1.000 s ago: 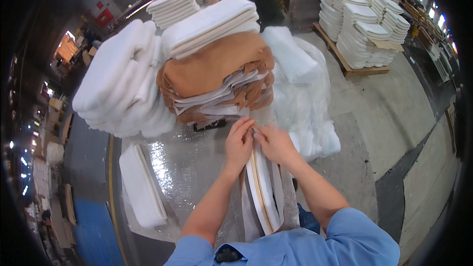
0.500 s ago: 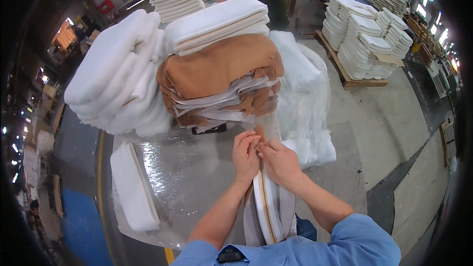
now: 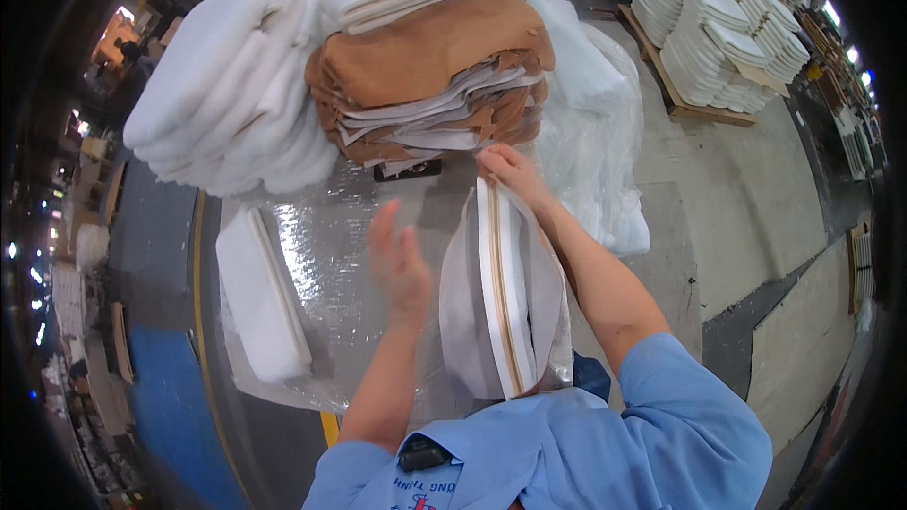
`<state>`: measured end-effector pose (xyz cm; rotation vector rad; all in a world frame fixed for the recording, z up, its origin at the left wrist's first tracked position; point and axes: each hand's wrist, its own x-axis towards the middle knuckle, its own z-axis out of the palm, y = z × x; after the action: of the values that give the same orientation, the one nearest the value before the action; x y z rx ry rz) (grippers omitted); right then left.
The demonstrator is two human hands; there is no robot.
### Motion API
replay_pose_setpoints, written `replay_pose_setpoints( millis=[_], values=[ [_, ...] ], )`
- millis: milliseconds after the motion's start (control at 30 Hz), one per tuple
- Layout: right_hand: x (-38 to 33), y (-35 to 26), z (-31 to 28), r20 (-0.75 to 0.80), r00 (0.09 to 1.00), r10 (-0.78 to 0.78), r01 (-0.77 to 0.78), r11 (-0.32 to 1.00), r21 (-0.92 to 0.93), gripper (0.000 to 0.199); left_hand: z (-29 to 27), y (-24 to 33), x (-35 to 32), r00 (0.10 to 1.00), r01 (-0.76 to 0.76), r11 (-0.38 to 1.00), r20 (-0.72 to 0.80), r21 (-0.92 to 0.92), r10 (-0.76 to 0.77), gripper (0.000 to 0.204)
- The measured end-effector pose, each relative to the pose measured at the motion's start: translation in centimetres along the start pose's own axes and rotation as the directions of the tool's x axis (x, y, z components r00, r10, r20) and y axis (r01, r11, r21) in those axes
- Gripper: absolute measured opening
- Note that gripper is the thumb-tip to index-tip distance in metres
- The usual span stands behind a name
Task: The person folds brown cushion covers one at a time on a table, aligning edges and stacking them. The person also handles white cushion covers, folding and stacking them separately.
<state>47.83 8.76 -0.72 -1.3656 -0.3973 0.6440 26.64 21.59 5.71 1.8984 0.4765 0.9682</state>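
Note:
In front of me a cushion cover (image 3: pixel 458 293) stands on edge against my body, its grey lining bulging out to both sides. Along its top runs a white band (image 3: pixel 493 264) with a tan-gold line like a zipper down the middle. My right hand (image 3: pixel 505 166) pinches the far end of the cover, close to the brown pile. To the left, my left hand (image 3: pixel 401 264) is raised over the table, apart from the cover. Its fingers are spread and a little smeared by motion, with nothing in them.
A pile of brown covers with grey lining (image 3: pixel 425 47) stands ahead. White cushion pads (image 3: pixel 213 76) are heaped at its left. One white pad (image 3: pixel 260 293) lies on the plastic-covered table (image 3: pixel 350 236). Plastic-wrapped white pads (image 3: pixel 595 132) stand right; beyond is a loaded pallet (image 3: pixel 699 111).
My left hand has let go of the cover's far end and moved left. My right hand has moved up and still grips it. The lining has spread wider, and the view has tilted down.

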Motion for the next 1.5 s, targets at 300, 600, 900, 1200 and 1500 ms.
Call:
replay_pose_setpoints(
  millis=[300,600,900,1200,1500],
  values=[
    [0.5,-0.8,1.9,-0.115,0.992,-0.057,0.047,0.995,-0.085,0.036,-19.4,0.8,-26.3,0.611,0.790,0.609,0.176,-0.072,-0.772,0.025],
    [-2.3,-1.9,-1.2,-0.332,0.932,-0.144,-0.004,0.913,-0.408,0.050,-9.7,6.4,-26.5,0.685,0.710,0.588,0.185,-0.387,-0.705,0.060],
    [-15.8,-4.4,-4.2,-0.416,0.897,0.148,-0.200,0.976,-0.083,0.045,-11.4,-1.0,-15.8,0.710,0.464,0.766,-0.331,-0.445,-0.622,0.044],
    [-36.2,-6.1,-0.3,-0.165,0.829,0.534,-0.428,0.797,0.426,0.066,-6.4,-5.7,1.7,0.856,0.373,0.841,-0.205,-0.391,-0.475,0.032],
    [-30.1,-3.7,-3.3,0.361,0.763,0.536,-0.416,0.835,-0.360,0.047,3.6,-9.0,2.8,0.828,0.559,0.696,0.260,-0.451,-0.496,0.045]
  ],
)
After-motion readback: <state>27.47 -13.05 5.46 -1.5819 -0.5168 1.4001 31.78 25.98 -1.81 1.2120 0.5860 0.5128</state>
